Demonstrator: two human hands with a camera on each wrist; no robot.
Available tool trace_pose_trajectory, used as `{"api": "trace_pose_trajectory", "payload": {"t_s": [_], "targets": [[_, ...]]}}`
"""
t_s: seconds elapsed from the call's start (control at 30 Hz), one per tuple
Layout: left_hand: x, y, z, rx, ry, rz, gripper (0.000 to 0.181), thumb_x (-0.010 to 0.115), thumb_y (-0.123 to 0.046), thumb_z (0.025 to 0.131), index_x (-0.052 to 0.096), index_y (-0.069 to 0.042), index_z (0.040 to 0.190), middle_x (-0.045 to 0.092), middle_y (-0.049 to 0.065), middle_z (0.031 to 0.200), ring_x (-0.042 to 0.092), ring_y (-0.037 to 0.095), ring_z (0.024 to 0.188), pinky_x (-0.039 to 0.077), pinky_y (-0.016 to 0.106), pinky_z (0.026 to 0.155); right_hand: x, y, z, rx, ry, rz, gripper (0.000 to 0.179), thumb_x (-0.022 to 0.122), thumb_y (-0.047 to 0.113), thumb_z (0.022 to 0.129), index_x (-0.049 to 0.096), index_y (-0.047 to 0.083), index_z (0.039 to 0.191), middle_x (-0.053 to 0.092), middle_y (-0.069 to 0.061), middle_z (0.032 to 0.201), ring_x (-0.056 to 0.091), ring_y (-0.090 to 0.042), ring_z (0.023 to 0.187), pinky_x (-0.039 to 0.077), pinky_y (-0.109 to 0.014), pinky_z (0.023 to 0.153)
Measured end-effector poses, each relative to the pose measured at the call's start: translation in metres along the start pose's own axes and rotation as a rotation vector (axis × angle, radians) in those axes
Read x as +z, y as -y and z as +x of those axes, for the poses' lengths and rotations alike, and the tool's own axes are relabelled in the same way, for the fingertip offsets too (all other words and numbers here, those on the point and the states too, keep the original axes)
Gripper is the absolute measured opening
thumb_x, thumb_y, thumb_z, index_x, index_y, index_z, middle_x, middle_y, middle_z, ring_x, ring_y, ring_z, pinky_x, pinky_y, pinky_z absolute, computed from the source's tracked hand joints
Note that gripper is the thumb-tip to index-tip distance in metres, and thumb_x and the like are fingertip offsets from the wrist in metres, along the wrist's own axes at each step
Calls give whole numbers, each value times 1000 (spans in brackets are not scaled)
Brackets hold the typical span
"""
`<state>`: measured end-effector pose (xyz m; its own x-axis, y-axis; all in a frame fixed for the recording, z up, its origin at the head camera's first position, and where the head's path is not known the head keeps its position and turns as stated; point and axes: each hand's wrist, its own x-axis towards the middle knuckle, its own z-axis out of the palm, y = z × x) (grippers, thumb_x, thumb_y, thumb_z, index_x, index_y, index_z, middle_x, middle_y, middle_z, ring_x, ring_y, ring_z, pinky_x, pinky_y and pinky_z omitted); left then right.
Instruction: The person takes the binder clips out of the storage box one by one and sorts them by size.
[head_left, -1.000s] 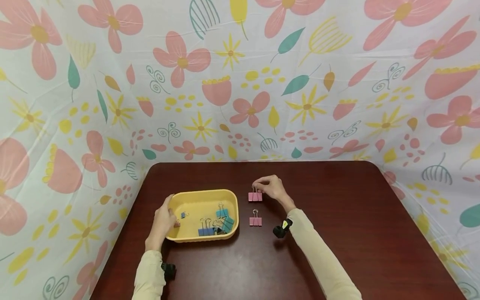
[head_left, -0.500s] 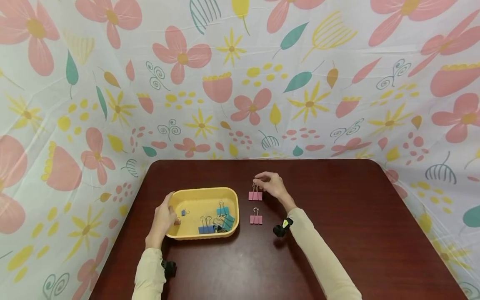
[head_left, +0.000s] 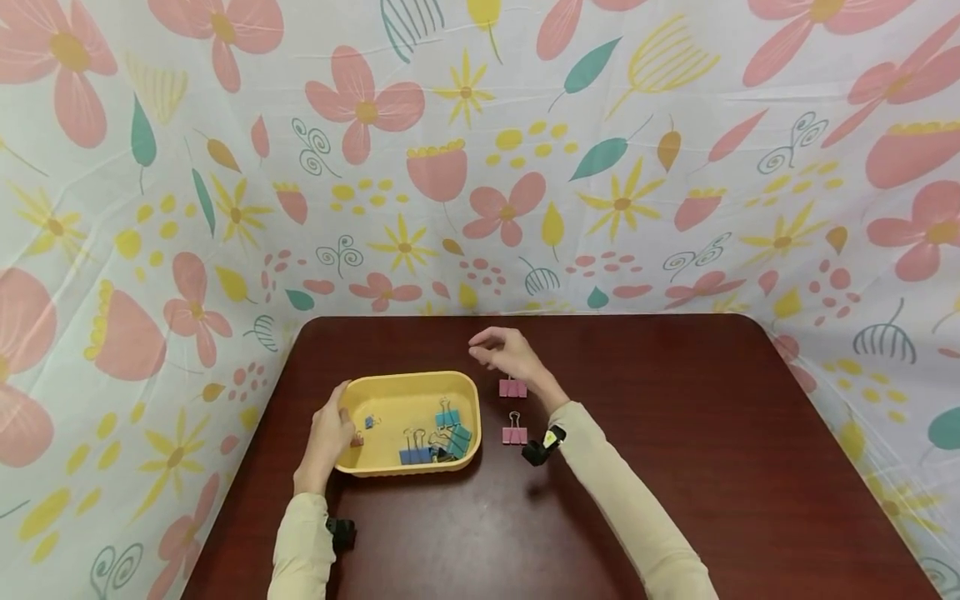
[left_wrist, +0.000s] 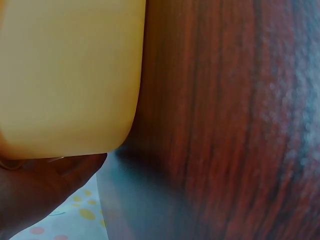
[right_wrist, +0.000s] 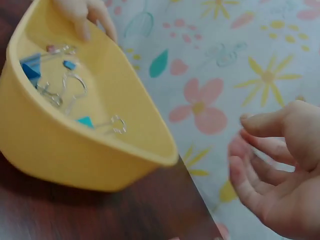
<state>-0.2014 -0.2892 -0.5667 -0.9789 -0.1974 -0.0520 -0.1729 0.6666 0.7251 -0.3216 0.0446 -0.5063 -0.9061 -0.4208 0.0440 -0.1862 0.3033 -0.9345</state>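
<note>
My left hand grips the left end of a yellow plastic tub, thumb inside the wall and fingers outside. Inside lie several binder clips: a blue one, teal ones, a small blue one and a small reddish one by the thumb. My right hand, fingers loosely bent and holding nothing, hovers past the tub's far right corner. Right of the tub, two pink binder clips stand in a column, the far one partly covered by that hand and the near one with its handles up.
The dark wooden table extends to the right and toward me. A flower-printed cloth hangs behind its back edge and along both sides. Each wrist carries a small black camera, such as the right one.
My right hand has let go of the far pink binder clip and moved up and left toward the tub. The pink clips stay standing; the left hand keeps its hold on the tub.
</note>
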Motion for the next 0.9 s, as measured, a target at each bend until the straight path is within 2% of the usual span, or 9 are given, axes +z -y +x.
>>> {"api": "trace_pose_trajectory", "payload": {"t_s": [0.1, 0.17, 0.27, 0.37, 0.5, 0.6, 0.73, 0.9], "targets": [[1, 0, -2, -11, 11, -31, 57, 34, 0, 103, 28, -9, 159, 59, 36, 117, 68, 20, 62, 56, 33, 61, 12, 3, 0, -6, 85, -13, 19, 69, 15, 97, 73, 5, 112, 73, -21, 104, 70, -34, 86, 60, -41, 77], [2, 0, -2, -17, 14, -48, 58, 34, 0, 103, 28, -9, 160, 62, 32, 105, 68, 19, 60, 56, 32, 61, 18, 6, -1, -7, 135, -9, 19, 68, 15, 97, 73, 5, 113, 72, -22, 104, 68, -42, 91, 59, -49, 80], [3, 0, -2, -22, 18, -48, 59, 34, 1, 103, 27, -10, 160, 60, 26, 89, 67, 20, 58, 55, 32, 60, 27, 8, -3, -7, 210, 9, 21, 66, 13, 98, 72, 2, 115, 72, -21, 105, 66, -45, 96, 55, -58, 85], [2, 0, -1, 3, -1, -8, 58, 35, 1, 102, 29, -8, 159, 63, 32, 102, 65, 21, 61, 54, 34, 64, 36, 10, -4, -29, 293, 15, 24, 67, 11, 97, 70, -2, 117, 72, -19, 107, 66, -46, 100, 54, -60, 86], [0, -1, -1, 14, -15, 20, 57, 35, 1, 103, 30, -8, 158, 53, 38, 135, 65, 22, 66, 54, 37, 69, 49, 12, -6, -78, 398, -10, 28, 68, 12, 96, 70, -5, 118, 73, -17, 111, 69, -37, 102, 59, -49, 83], [0, -1, -1, 3, -8, 13, 57, 34, 0, 103, 30, -8, 159, 50, 39, 139, 66, 22, 64, 54, 37, 68, 59, 14, -8, -99, 436, -49, 28, 70, 16, 96, 72, -3, 117, 74, -14, 110, 70, -27, 100, 59, -37, 81], [1, -1, -1, 2, -7, 9, 57, 35, 0, 103, 30, -9, 159, 51, 39, 137, 65, 21, 62, 53, 35, 66, 73, 13, -12, -117, 464, -70, 24, 71, 15, 95, 74, -1, 113, 74, -12, 106, 69, -16, 93, 58, -29, 77], [0, 0, -1, 16, -18, 20, 56, 36, 0, 103, 31, -8, 158, 56, 38, 129, 61, 21, 61, 51, 35, 66, 89, 10, -18, -148, 489, -89, 23, 73, 10, 92, 74, -6, 108, 76, -15, 99, 69, -6, 82, 55, -21, 74]]}}
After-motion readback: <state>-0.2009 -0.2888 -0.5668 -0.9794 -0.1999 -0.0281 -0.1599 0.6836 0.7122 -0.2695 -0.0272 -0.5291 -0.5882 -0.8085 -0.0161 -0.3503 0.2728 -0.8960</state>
